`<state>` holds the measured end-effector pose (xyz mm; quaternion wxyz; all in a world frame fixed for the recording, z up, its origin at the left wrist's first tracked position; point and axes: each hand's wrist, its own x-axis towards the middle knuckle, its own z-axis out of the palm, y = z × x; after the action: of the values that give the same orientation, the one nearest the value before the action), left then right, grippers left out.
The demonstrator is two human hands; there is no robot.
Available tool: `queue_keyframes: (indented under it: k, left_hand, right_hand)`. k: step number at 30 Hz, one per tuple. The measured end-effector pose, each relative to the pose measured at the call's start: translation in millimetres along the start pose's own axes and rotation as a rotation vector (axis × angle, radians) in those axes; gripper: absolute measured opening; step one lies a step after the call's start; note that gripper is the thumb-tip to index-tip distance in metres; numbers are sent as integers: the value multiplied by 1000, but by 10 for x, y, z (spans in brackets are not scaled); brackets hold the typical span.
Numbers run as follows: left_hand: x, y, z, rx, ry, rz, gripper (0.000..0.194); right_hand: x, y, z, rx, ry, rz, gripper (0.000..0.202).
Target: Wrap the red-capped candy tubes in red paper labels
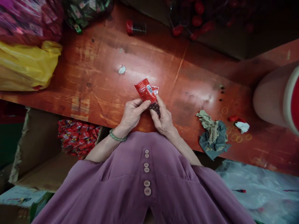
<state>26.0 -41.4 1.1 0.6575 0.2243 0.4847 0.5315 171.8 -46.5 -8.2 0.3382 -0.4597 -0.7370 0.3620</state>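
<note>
Above the table's near edge, my left hand (133, 113) pinches a red printed packet (145, 89) with a barcode label between thumb and fingers. My right hand (163, 119) is closed around a small clear container of dark round balls (154, 108), just below the packet. A red and white corner of something shows behind the packet, by my right fingertips; I cannot tell which item it belongs to. The two hands almost meet. My fingers partly hide the container and the packet's lower end.
A red-capped jar (136, 28) lies on the wooden table (102, 71). At right are crumpled cloths (213, 133), rubber bands (237, 138) and a white bucket (273, 93). A cardboard box (37, 149) holds red packets (79, 137) at lower left. A yellow bag (28, 67) lies upper left.
</note>
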Motion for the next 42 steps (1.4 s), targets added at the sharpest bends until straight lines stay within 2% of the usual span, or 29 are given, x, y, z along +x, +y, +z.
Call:
queue_keyframes:
  k: [4,6,9,12,17,21,24,29,32,37,39,42]
  left_hand:
    - [16,-18,-4,48,-16,35,31]
    - [24,-3,2,4,-21,23,36]
    - [32,38,21,-80,40,14,43]
    - [39,82,22,-128,78,-8,38]
    - [25,114,-12,-177,17,5,33]
    - [12,122,-22,-90,-68,11,32]
    - [42,147,-16,-95,-75,41,30]
    - [108,177,5,-252,66,94,33]
    - [111,182,-1,-253,33,75,32]
    - [103,184,-10,-178,-73,48,33]
    - [111,170,1,-157,-63,41,33]
    - [128,136,21,-155,19,45,31]
  right_hand:
    - [-30,9,22,134,-78,139,59]
    - [-31,-14,18,180,-114,185,59]
    - [-12,-63,19,176,-85,162,53]
    - [14,-96,41,295,-41,179,49]
    - [53,-97,63,606,-7,302,28]
    - [81,-109,53,811,-43,385,23]
    - [109,-161,57,756,25,375,22]
    - [139,-215,97,541,111,288,22]
    - [139,-196,100,449,144,246,22]
    - [173,-174,38,614,61,340,22]
    - [191,-163,35,646,56,355,21]
    - [195,-124,77,583,130,318,22]
